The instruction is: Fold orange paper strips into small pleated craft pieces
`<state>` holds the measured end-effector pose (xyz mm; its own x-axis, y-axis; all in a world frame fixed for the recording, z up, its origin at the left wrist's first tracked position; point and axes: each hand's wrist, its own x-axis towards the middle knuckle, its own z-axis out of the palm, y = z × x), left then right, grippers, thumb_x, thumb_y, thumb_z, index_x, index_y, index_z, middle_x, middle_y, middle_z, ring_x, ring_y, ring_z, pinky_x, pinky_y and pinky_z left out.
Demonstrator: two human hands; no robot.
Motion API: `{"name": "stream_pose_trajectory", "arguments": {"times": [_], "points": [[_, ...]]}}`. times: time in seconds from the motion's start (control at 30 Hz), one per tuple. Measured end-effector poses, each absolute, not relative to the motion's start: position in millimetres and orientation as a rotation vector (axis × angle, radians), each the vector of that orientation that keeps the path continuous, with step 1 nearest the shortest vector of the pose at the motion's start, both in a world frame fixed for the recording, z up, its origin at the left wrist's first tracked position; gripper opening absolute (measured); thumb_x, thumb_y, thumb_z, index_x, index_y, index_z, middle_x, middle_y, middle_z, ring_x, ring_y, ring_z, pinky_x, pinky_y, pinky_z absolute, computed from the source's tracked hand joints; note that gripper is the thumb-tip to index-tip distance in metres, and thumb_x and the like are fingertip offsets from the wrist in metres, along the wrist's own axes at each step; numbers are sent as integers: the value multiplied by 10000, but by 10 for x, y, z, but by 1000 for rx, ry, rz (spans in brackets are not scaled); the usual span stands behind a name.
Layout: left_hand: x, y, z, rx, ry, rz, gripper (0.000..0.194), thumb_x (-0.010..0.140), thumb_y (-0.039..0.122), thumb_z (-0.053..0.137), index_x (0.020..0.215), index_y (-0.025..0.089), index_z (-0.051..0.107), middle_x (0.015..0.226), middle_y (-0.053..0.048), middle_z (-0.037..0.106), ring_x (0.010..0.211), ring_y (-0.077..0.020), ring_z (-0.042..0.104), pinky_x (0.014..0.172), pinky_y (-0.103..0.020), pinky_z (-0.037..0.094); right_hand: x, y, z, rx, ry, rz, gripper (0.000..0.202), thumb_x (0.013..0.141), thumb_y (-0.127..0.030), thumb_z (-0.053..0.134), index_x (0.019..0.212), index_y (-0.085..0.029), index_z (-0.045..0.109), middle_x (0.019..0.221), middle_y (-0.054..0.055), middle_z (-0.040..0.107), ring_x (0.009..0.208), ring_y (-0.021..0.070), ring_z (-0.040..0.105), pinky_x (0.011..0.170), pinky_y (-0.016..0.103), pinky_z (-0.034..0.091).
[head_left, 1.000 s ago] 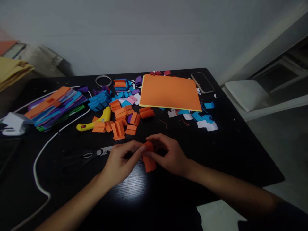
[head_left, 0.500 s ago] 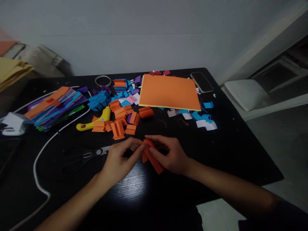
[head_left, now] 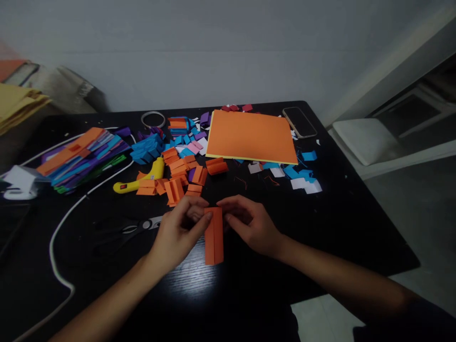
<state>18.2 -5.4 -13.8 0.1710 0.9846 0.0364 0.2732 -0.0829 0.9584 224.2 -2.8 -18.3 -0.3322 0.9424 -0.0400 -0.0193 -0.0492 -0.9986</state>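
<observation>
A folded orange paper strip [head_left: 214, 242] stands lengthwise toward me, with a crease running down its middle. My left hand [head_left: 181, 228] pinches its upper left edge, thumb on the face and fingers behind. Close by the upper right edge is my right hand [head_left: 254, 225], its thumb and forefinger curved and apart; any light touch on the paper is hard to make out. Black-handled scissors [head_left: 137, 225] lie left of my left hand, their blade tips hidden by it. Beyond the hands is a pile of small folded orange paper pieces [head_left: 174, 190].
A yellow glue gun [head_left: 138, 183] lies left of the orange pieces. Farther left are stacked coloured strips [head_left: 85, 156] and a white cable [head_left: 52, 247]. Orange sheets [head_left: 251, 137], a phone [head_left: 299, 122], a tape roll [head_left: 153, 119] and paper scraps [head_left: 306, 184] lie toward the back.
The orange strip has turned from a slant to nearly straight and flattened out, showing its creased face. My right thumb has come off the strip; my left hand keeps its pinch.
</observation>
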Motion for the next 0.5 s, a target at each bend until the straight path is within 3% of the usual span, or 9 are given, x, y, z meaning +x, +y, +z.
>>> {"name": "stream_pose_trajectory", "arguments": {"times": [0.1, 0.3, 0.5], "points": [[187, -49, -150, 1466, 1236, 1008, 131, 933, 284, 717, 999, 223, 622, 685, 69, 600, 605, -93, 578, 591, -196, 484, 2249, -26, -163, -1033, -1494, 1442, 278, 889, -143, 662, 1150, -224, 715, 1061, 40, 786, 954, 177, 774, 833, 319, 653], [184, -36, -108, 1334, 1209, 958, 202, 930, 356, 737, 1063, 209, 699, 762, -3, 764, 712, -159, 734, 669, -244, 575, 2265, -22, -141, -1025, -1497, 1440, 276, 909, -148, 632, 1161, -223, 716, 1072, 46, 787, 983, 182, 773, 874, 331, 641], [180, -25, -89, 1330, 1200, 943, 177, 928, 371, 734, 960, 197, 747, 733, -14, 767, 665, -159, 732, 631, -243, 583, 2267, -19, -144, -1035, -1492, 1434, 241, 912, -176, 649, 1137, -228, 717, 1051, 44, 781, 970, 186, 767, 867, 340, 639]]}}
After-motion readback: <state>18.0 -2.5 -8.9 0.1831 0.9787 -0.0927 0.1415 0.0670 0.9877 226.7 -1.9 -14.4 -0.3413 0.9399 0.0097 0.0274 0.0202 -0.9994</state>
